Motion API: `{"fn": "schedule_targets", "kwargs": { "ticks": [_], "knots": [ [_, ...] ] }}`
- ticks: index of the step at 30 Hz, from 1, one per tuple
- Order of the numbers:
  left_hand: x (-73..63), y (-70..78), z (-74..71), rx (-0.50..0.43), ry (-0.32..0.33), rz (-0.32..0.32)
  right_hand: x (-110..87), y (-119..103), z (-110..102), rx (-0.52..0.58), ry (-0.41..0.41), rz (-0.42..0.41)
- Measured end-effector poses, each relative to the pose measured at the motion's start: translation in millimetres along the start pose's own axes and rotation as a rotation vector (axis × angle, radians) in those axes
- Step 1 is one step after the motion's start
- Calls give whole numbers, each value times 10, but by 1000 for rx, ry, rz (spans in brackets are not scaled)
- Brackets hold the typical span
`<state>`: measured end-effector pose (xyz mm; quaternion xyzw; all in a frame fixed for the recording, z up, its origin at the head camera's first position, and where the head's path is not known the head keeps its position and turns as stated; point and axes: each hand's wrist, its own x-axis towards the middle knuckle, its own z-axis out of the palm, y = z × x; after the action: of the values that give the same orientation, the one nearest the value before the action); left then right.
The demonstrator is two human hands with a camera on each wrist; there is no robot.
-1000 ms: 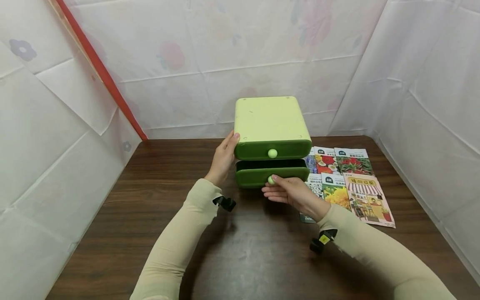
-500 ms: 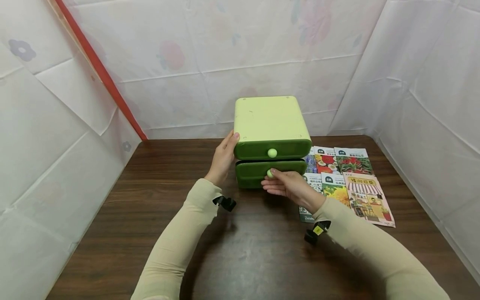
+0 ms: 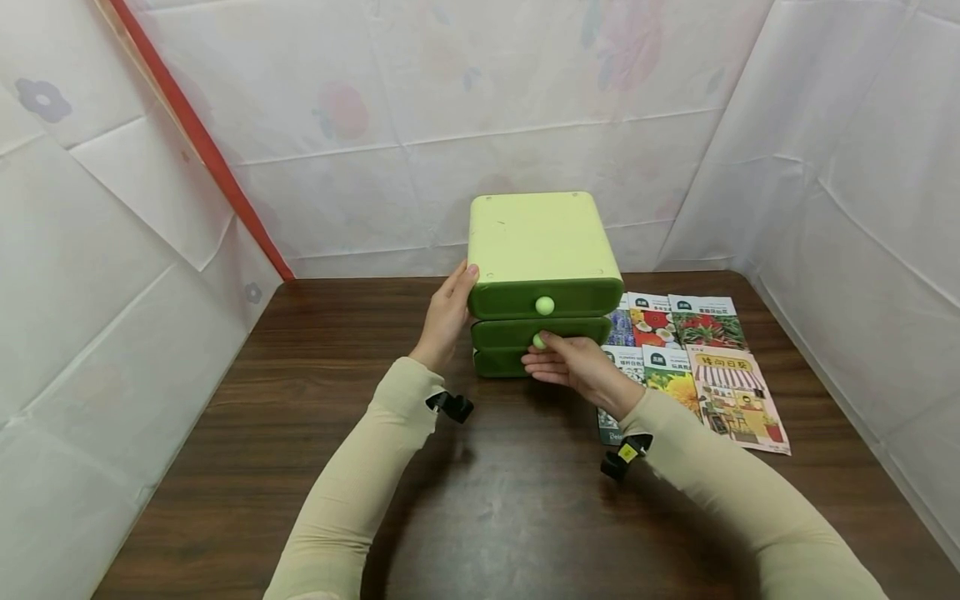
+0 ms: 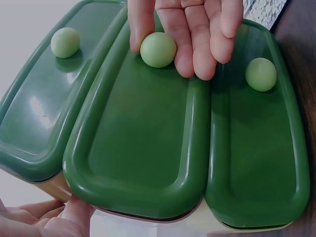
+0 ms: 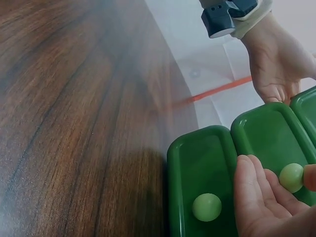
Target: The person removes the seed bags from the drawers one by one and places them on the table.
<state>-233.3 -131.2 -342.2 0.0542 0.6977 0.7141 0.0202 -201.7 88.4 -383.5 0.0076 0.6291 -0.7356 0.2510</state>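
Note:
A small cabinet (image 3: 542,237) with a pale yellow-green top and three dark green drawers stands on the wooden table. My left hand (image 3: 444,318) presses against its left side near the front edge, thumb at the upper corner. With thumb and fingers, my right hand (image 3: 581,367) pinches the round light green knob (image 4: 158,49) of the middle drawer (image 4: 143,133). The other fingers of that hand extend beside the knob, palm turned up. Above it, the top drawer (image 3: 510,298) sits in; the bottom drawer (image 5: 202,163) shows its own knob (image 5: 207,207) in the right wrist view.
Several flower seed packets (image 3: 708,325) lie in rows right of the cabinet, partly behind my right hand and wrist. A pink illustrated packet (image 3: 738,400) is the nearest to the right edge. White patterned sheeting (image 3: 420,167) surrounds the table (image 3: 300,400) at back and sides.
My right hand has pushed the middle drawer inward, away from me, closing the dark gap above its front. The left hand has kept its place on the cabinet's side.

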Motion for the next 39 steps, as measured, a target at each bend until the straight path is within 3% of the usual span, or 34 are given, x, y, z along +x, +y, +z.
{"fn": "schedule_targets", "kwargs": {
  "ticks": [7, 14, 19, 31, 39],
  "knots": [
    [1, 11, -5, -17, 4, -10, 11, -9, 12, -9, 7, -6],
    [0, 14, -11, -22, 12, -6, 63, 31, -31, -13, -36, -53],
    [-12, 19, -10, -24, 10, -6, 64, 2, 0, -17, 13, -28],
    [-21, 13, -8, -25, 11, -10, 70, -9, -4, -25, 22, -5],
    [-23, -2, -21, -39, 24, -15, -8, -8, -139, -98, 30, -30]
  ]
}}
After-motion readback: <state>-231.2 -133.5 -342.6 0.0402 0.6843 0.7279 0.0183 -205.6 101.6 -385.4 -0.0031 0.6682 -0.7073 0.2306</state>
